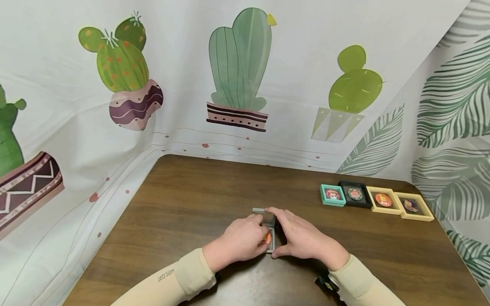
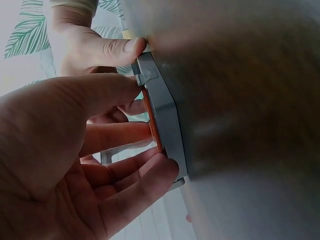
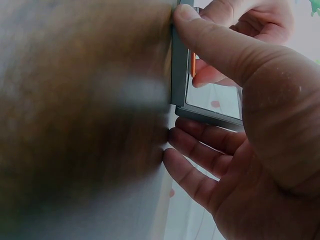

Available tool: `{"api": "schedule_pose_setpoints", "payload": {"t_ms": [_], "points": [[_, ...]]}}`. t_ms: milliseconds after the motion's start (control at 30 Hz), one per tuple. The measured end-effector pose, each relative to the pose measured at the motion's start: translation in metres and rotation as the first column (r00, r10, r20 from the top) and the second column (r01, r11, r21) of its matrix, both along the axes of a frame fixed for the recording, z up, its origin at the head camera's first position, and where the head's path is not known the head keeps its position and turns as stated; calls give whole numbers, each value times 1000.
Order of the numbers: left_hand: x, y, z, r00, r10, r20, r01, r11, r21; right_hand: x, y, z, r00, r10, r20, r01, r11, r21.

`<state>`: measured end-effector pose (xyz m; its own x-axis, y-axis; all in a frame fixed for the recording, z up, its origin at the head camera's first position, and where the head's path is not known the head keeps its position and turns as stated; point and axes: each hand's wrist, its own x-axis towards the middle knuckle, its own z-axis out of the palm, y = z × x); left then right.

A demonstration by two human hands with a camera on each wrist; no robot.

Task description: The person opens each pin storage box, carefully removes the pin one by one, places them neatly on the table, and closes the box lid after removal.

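A small grey hinged display frame (image 1: 272, 247) lies opened on the table, its windowed lid (image 3: 210, 116) raised at the far side. Over the frame's base, my left hand (image 1: 243, 239) holds a round orange badge (image 2: 152, 122) by its edge, thumb and fingers spread around it. The badge sits right at the base in the left wrist view and is partly hidden by fingers in the head view. My right hand (image 1: 304, 237) spans the frame's right side, thumb on the near corner and a fingertip at the lid's upper corner.
At the back right of the brown wooden table (image 1: 199, 182) stand a teal frame (image 1: 323, 195), a black frame (image 1: 344, 187) and two cream frames (image 1: 373, 191), each with a round badge inside. A printed cloth (image 1: 298, 85) hangs behind the table.
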<state>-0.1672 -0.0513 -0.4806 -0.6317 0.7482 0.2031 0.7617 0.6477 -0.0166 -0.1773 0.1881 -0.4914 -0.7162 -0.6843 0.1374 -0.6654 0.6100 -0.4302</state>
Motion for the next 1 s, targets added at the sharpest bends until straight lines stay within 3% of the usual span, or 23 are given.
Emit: {"api": "schedule_pose_setpoints", "payload": {"t_ms": [367, 567, 1000], "points": [[2, 0, -1, 997, 46, -55, -47, 999, -26, 0, 1, -1, 1000, 6, 2, -6, 1000, -12], [3, -2, 1, 997, 60, -49, -61, 998, -26, 1, 0, 0, 999, -5, 33, 5, 1000, 0], [2, -27, 10, 998, 58, -7, -57, 995, 86, 1, 0, 2, 999, -25, 42, 24, 999, 27]]}}
